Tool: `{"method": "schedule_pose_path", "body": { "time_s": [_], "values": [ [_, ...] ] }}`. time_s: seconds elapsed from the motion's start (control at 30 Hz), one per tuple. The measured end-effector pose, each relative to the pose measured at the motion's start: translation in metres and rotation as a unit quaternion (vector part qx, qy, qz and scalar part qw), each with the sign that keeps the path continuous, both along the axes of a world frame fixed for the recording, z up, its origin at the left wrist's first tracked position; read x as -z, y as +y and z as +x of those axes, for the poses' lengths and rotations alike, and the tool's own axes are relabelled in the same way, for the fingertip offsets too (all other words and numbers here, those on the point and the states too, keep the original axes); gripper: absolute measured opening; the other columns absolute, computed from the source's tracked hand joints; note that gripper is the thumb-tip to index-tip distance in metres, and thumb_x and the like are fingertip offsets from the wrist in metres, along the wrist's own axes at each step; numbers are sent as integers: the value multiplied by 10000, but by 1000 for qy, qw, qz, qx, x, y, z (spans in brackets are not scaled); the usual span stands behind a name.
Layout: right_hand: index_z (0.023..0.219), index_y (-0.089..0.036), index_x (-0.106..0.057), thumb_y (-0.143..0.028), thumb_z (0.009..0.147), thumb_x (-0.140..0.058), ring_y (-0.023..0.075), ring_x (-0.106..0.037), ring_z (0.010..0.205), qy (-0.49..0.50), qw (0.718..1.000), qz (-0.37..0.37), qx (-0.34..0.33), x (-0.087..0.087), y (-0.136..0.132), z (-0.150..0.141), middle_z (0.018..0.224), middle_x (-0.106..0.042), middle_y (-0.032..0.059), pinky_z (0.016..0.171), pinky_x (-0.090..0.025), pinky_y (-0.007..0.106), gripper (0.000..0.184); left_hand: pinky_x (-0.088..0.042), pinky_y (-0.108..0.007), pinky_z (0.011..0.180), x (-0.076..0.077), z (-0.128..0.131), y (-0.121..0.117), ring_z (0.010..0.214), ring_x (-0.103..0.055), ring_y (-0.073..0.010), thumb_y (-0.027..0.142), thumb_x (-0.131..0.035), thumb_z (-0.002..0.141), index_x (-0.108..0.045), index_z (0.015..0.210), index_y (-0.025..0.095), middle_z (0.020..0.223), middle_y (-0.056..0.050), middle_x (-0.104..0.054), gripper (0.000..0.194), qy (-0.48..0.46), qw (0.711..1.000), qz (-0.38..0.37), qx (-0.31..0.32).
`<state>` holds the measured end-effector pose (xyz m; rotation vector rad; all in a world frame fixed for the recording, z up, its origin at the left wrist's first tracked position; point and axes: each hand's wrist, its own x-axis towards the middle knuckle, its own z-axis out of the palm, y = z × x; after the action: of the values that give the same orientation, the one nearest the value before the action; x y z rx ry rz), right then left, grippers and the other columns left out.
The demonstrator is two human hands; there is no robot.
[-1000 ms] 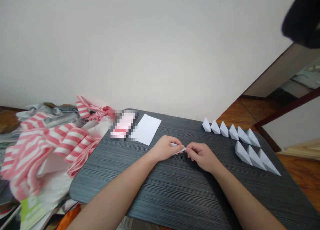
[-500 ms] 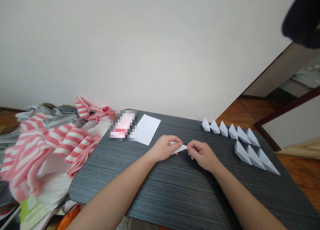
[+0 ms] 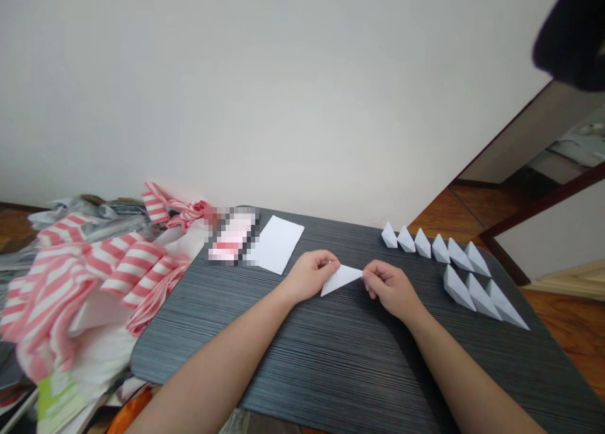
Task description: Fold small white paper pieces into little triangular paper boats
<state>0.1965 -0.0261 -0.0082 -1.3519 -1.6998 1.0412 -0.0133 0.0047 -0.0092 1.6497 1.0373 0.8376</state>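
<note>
- The dark, wood-grained surface (image 3: 293, 346) spans the lower middle of the frame, against a plain pale wall (image 3: 283, 94).
- Red-and-white striped cloth (image 3: 127, 264) lies heaped among other items at lower left; brown wooden flooring (image 3: 444, 210) shows at right.
- A blank white paper sheet (image 3: 278, 244) lies left of centre, beside a pixelated pink-and-dark object (image 3: 234, 235).
- Nine folded white paper pieces (image 3: 441, 249) stand at right, six in a farther row and three in a nearer one.
- The small white folded paper triangle (image 3: 339, 280) is just below the frame's centre, its long axis running roughly left to right, its narrow tip pointing right and slightly up.
- The left hand (image 3: 314, 276) reaches in from lower left, fingers closed on the triangle's wide end, thumb on top.
- The right hand (image 3: 387, 287) comes from lower right, fingers curled, thumb and forefinger pinching the tip.
</note>
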Motion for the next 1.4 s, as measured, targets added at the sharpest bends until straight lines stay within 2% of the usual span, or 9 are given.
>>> {"method": "schedule_pose_path", "body": {
  "time_s": [0.17,0.43,0.53,0.7,0.93,1.13,1.2,1.3,1.4],
  "values": [
    [736,-171,-533,-293,882,-466,98,-478,485,44,999,6,8,0,0,-2,547,-517,-28,519,-378,231,202,-365,-195,504,5,1,0,563,-497,-92,373,-525,806,-591,836,143,653,1,-558,241,-34,999,-34,20],
    [824,-166,-575,-268,866,-499,102,-538,534,35,995,-18,-93,-1,-1,-9,667,-605,3,561,-417,240,134,-388,-195,484,5,3,1,516,-503,-88,367,-537,805,-553,907,148,619,15,-545,243,-86,993,-66,39],
    [841,-169,-564,-283,881,-482,104,-527,498,23,997,-16,-73,2,-1,-9,567,-591,-13,535,-405,235,146,-406,-206,530,2,4,-2,548,-521,-95,331,-524,817,-583,972,150,630,10,-562,246,-74,995,-44,60],
    [987,-177,-521,-319,891,-472,91,-479,416,61,995,-45,-67,6,-2,-10,602,-634,1,414,-352,215,178,-401,-218,582,-3,5,-7,610,-531,-103,294,-485,840,-651,977,170,753,-17,-625,248,-12,997,11,78],
    [966,-189,-490,-289,858,-531,138,-602,588,119,986,-51,-103,8,-2,-12,724,-631,23,446,-415,224,153,-401,-222,624,-8,3,-6,655,-529,-113,249,-481,840,-661,1017,181,770,-19,-612,261,43,994,78,66],
    [965,-189,-475,-274,872,-512,135,-597,611,133,984,-53,-106,7,-2,-13,749,-613,24,453,-425,224,131,-405,-241,687,-16,2,-9,715,-534,-126,277,-407,889,-649,1038,178,772,-30,-608,301,62,987,119,84],
    [960,-189,-476,-270,870,-516,130,-587,604,137,983,-52,-107,8,-1,-13,731,-601,16,452,-423,222,127,-405,-245,685,-18,2,-10,733,-533,-136,340,-491,850,-641,1041,166,802,-39,-611,299,72,984,131,95],
    [952,-190,-481,-272,866,-523,119,-567,585,136,984,-47,-110,9,-1,-13,733,-596,12,460,-428,222,126,-407,-252,682,-20,3,-13,749,-526,-151,408,-660,712,-603,1101,172,834,-39,-610,458,88,980,140,109],
    [968,-187,-484,-284,866,-520,117,-556,576,117,987,-34,-108,8,-2,-14,741,-599,15,458,-425,221,145,-416,-265,709,-19,4,-14,790,-527,-162,390,-687,687,-547,1178,193,917,-49,-611,547,80,981,139,105]
  ]
}}
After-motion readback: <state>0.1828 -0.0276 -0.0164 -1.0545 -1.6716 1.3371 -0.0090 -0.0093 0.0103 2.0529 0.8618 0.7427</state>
